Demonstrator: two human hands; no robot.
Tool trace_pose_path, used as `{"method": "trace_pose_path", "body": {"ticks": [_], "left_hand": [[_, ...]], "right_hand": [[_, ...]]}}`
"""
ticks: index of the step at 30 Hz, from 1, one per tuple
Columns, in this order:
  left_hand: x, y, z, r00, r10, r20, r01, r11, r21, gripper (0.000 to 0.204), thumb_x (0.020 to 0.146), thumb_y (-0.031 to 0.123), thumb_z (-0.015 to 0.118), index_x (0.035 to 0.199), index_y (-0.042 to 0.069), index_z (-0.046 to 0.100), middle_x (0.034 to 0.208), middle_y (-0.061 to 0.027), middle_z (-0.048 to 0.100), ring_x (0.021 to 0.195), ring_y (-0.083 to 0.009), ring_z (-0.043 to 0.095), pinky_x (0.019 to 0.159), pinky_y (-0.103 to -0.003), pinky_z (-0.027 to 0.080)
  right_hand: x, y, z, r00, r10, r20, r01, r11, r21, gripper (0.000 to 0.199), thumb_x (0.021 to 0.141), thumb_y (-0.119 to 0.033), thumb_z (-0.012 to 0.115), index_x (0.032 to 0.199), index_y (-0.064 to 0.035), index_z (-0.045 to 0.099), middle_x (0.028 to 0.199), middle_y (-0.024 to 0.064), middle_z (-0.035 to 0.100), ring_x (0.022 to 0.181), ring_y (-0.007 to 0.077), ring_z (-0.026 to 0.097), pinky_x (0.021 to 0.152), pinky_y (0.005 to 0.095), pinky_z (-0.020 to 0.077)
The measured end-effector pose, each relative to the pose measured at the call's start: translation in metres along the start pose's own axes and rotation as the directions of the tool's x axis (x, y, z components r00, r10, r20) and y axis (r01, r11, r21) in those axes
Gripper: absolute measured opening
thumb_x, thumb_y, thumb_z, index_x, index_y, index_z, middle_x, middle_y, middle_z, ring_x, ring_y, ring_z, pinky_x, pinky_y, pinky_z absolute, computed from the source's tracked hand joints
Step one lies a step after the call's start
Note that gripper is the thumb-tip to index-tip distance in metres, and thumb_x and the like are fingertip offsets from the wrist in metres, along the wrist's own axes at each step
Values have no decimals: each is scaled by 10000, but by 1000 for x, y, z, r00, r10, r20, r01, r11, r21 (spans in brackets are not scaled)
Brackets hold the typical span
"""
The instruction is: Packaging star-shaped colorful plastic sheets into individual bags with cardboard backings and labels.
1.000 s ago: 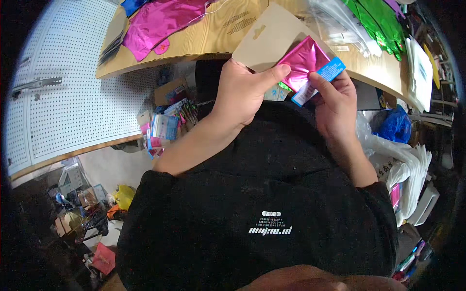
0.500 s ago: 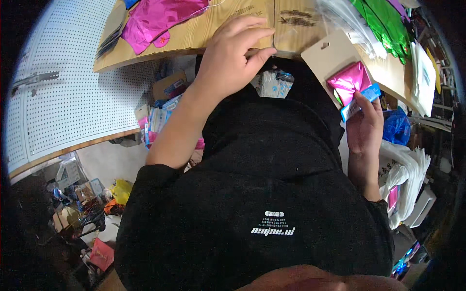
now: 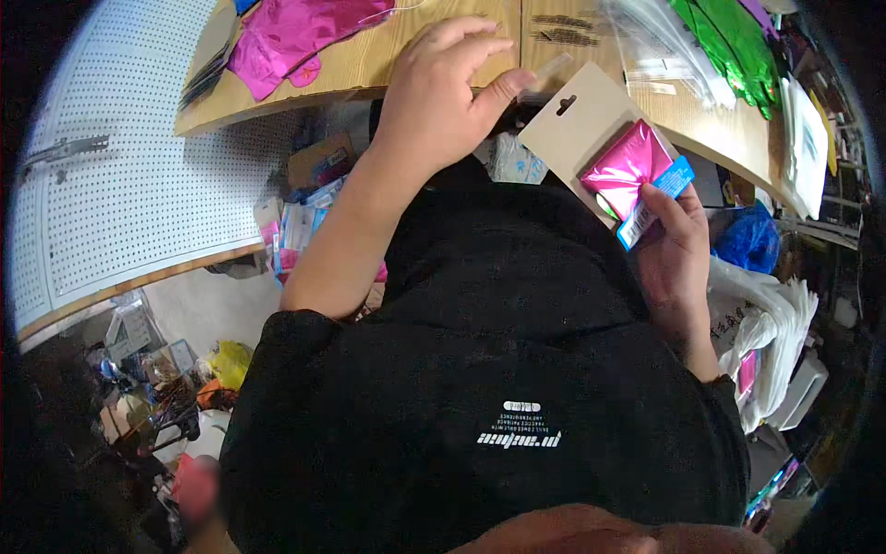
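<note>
The card (image 3: 563, 134) is shifted left along the table's (image 3: 360, 65) edge, foil (image 3: 630, 155) pinched on it by the right hand (image 3: 678, 235). The left hand (image 3: 441, 100) is held half-open above the table, clear strip (image 3: 554, 69) by thumb. Positioning seems underway; a steady pinch seems needed.

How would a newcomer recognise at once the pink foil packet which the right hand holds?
Find the wooden table across the top, then the right hand below it. It pinches a blue label; the pink foil packet adjoins this label, against a tan card. Unlike the loose pink foil at upper left, it is compactly folded.
</note>
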State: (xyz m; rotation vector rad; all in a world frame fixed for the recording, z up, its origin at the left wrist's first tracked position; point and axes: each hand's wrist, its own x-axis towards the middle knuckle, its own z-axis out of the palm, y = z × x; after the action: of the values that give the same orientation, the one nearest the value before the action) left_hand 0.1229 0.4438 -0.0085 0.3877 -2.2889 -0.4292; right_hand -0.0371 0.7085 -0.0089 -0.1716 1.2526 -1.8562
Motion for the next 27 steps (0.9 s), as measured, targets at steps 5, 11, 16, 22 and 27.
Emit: {"method": "trace_pose_path", "body": {"ticks": [5,11,16,22,27], "left_hand": [[-4,8,-3,990,-78,118,64,990,124,397,856,348,844,1100,45,766,1267,-127,709,1143,-334,681,991,-415,542],[-4,15,-5,983,-121,135,113,991,66,331,845,306,841,1035,41,783,1245,-122,718,1129,-330,685,985,-421,541],[-5,12,-1,986,-96,138,90,995,53,291,842,278,839,1018,51,790,1221,-125,724,1117,-329,687,979,-417,544],[-5,13,2,990,-94,104,89,995,52,202,857,201,796,994,52,789,1171,-124,733,1093,-328,691,974,-416,544],[-1,18,3,991,-78,109,64,990,123,139,860,152,749,934,37,767,1087,-119,750,1052,-326,700,934,-417,555]], "right_hand": [[1,2,1,1000,-11,25,11,1000,27,384,968,29,627,1348,-23,600,1235,111,716,1106,217,705,1025,393,551],[2,5,1,999,33,29,-31,998,-63,346,971,23,636,1312,-32,619,1190,97,726,1057,201,714,979,390,573],[3,7,6,997,63,46,-62,998,-26,326,975,22,631,1296,-29,626,1181,102,726,1050,210,717,979,392,573],[1,4,11,998,63,12,-63,998,-26,340,974,27,623,1311,-14,616,1212,117,720,1073,224,713,1005,401,558],[1,3,5,996,84,43,-83,996,-24,343,979,24,616,1320,-11,605,1214,117,719,1084,224,710,1008,394,554]]}}
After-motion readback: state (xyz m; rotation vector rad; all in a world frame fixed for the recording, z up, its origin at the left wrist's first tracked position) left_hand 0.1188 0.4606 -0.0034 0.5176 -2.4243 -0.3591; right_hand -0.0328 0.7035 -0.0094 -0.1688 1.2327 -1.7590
